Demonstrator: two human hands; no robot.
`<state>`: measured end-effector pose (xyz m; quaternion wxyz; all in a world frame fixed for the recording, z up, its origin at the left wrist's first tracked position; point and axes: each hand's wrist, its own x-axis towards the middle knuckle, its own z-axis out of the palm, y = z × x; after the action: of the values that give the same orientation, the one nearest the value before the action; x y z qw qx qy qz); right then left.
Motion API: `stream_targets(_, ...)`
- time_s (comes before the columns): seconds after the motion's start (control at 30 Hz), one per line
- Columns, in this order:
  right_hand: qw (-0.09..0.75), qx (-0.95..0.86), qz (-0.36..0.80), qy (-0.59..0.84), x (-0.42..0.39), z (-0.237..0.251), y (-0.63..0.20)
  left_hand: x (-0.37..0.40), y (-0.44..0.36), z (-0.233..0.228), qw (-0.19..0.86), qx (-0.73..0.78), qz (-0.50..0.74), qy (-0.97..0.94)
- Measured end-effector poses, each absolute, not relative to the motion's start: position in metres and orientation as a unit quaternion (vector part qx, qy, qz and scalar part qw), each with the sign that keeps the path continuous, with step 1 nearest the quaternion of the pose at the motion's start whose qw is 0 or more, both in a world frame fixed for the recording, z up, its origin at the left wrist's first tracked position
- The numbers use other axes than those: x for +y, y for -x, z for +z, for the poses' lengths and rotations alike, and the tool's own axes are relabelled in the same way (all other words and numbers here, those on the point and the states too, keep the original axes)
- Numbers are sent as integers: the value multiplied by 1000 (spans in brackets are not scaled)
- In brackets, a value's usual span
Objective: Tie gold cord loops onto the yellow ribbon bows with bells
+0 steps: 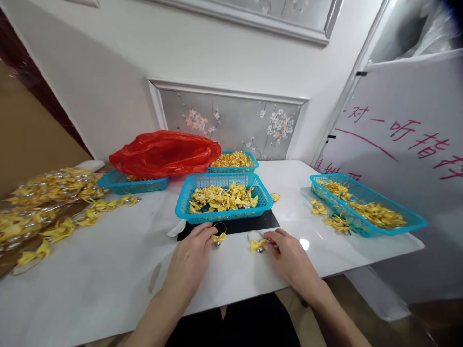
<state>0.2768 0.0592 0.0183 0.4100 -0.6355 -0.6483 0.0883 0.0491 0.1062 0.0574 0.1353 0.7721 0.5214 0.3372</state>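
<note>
My left hand [191, 260] is closed, its fingertips pinching the left edge of a yellow ribbon bow [218, 238]. A silver bell hangs below that bow, and a thin loop rises above it. To the right, my right hand [291, 255] has its fingers curled on a second yellow ribbon bow [256, 245], also with a bell and a thin loop. Both bows are at the white tabletop, just in front of a blue plastic basket [224, 215] holding many similar bows. The palms and some fingertips are hidden.
A black mat [231, 226] lies under the middle basket. Another blue basket [371, 200] of bows stands at the right edge, with loose bows beside it. A red plastic bag [166, 153] covers a basket at the back left. Piled bows [54, 193] fill the left side.
</note>
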Motion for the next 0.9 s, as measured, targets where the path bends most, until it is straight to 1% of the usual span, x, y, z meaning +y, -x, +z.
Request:
stream_targets(0.1, 407, -653, 106, 630, 54, 23, -276, 91, -53, 59, 117, 537, 367, -751)
stream_targets(0.17, 417, -659, 120, 614, 43, 33, -273, 74, -59, 62, 128, 525, 379, -751)
stream_targets(0.23, 429, -668, 137, 592, 27, 46, -270, 55, -66, 69, 192, 496, 389, -752)
stream_targets(0.3, 445, -675, 155, 568, 7, 62, -266, 36, -73, 80, 326, 452, 417, -718)
stream_targets(0.37, 474, -684, 177, 526, -11, 78, -261, 20, -78, 93, 404, 421, 434, -686)
stream_targets(0.53, 513, -705, 196, 449, -37, 102, -250, 2, -75, 112, 451, 404, 442, -662)
stream_targets(0.63, 555, -701, 130, 428, -40, 103, -245, -1, -69, 111, 474, 411, 448, -636)
stream_targets(0.7, 565, -713, 66, 410, -41, 103, -244, -3, -67, 109, 480, 418, 458, -621)
stream_targets(0.9, 505, -772, -69, 379, -41, 109, -240, -10, -65, 115, 479, 419, 473, -609)
